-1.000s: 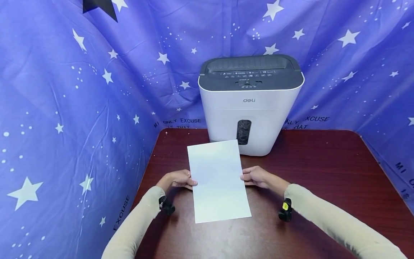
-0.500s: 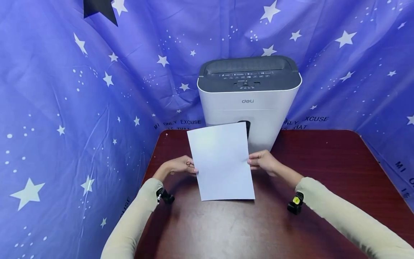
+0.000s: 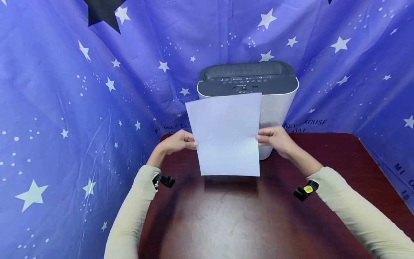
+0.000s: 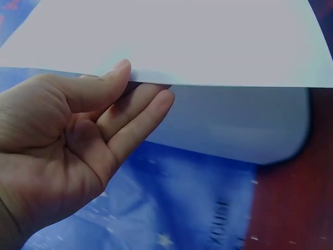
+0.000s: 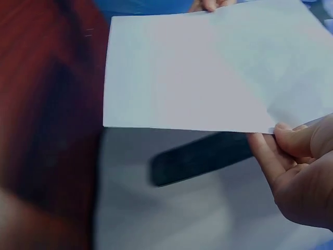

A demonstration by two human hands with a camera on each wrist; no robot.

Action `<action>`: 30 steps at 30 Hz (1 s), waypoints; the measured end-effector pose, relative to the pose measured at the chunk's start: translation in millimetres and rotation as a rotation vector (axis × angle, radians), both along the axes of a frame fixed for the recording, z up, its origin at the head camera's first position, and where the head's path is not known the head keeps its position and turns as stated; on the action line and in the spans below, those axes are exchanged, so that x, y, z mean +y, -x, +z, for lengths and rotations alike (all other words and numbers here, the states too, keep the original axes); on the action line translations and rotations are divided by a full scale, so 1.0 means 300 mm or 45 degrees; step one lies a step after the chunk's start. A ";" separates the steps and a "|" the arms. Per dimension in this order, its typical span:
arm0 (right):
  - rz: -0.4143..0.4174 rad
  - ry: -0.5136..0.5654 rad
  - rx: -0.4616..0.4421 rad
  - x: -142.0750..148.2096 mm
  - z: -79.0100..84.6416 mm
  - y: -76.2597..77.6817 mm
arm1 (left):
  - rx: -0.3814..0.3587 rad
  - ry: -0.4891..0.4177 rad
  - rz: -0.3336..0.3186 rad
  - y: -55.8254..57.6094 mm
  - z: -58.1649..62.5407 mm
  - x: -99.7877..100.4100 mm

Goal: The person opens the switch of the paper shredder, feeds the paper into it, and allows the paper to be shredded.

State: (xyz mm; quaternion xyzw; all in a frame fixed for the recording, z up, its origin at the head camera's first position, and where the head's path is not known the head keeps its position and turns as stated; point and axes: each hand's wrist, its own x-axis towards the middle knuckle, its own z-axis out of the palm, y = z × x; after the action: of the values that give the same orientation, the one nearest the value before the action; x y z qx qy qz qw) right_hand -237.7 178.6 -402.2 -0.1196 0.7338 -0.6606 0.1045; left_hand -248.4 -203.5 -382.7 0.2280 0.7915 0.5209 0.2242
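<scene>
A blank white sheet of paper [image 3: 226, 136] is held up off the table, in front of a white paper shredder [image 3: 278, 108] with a dark grey top [image 3: 249, 77]. My left hand [image 3: 178, 141] pinches the sheet's left edge, thumb on the near face and fingers behind, as the left wrist view shows at the hand [image 4: 78, 120]. On the opposite edge my right hand [image 3: 275, 139] pinches the paper between thumb and fingers. The sheet covers much of the shredder's front. Part of the dark window [image 5: 203, 156] shows below the paper in the right wrist view.
A dark red wooden table [image 3: 233, 216] lies under the hands. Behind and to both sides hangs a blue curtain [image 3: 81, 144] with white stars. Black wrist cameras are strapped near both sleeves.
Both hands have raised the sheet and carried it forward from low before the shredder. Its upper edge now overlaps the front of the shredder's top. The grip on both edges stays.
</scene>
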 end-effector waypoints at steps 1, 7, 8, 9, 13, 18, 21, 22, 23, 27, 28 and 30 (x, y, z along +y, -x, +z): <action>-0.011 0.019 0.019 0.005 0.025 0.000 | 0.019 -0.012 0.020 0.003 0.022 0.007; -0.064 0.168 0.147 0.032 0.186 0.001 | 0.177 -0.081 0.181 0.019 0.141 0.048; -0.069 0.196 0.166 0.036 0.213 0.002 | 0.205 -0.106 0.210 0.023 0.158 0.055; -0.075 0.224 0.184 0.040 0.240 0.003 | 0.233 -0.133 0.238 0.026 0.176 0.063; -0.146 0.287 0.235 0.053 0.337 0.007 | 0.264 -0.284 0.364 0.039 0.243 0.096; -0.210 0.350 0.261 0.065 0.435 0.014 | 0.230 -0.511 0.528 0.059 0.322 0.140; -0.204 0.425 0.269 0.072 0.480 0.017 | 0.245 -0.589 0.604 0.070 0.362 0.164; -0.198 0.451 0.275 0.073 0.493 0.019 | 0.259 -0.604 0.622 0.074 0.373 0.172; -0.199 0.473 0.278 0.075 0.506 0.020 | 0.276 -0.616 0.636 0.077 0.384 0.179; -0.209 0.561 0.285 0.080 0.556 0.031 | 0.312 -0.691 0.672 0.095 0.425 0.208; -0.214 0.581 0.279 0.081 0.568 0.034 | 0.315 -0.714 0.680 0.098 0.436 0.214; -0.223 0.615 0.268 0.085 0.594 0.040 | 0.320 -0.756 0.692 0.104 0.459 0.226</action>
State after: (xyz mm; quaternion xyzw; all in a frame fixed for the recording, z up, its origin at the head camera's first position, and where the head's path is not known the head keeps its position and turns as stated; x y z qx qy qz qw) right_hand -249.9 204.1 -223.9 -0.1451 0.5695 -0.8068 -0.0613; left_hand -279.6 -135.7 -245.0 0.1273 0.6594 0.7348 -0.0950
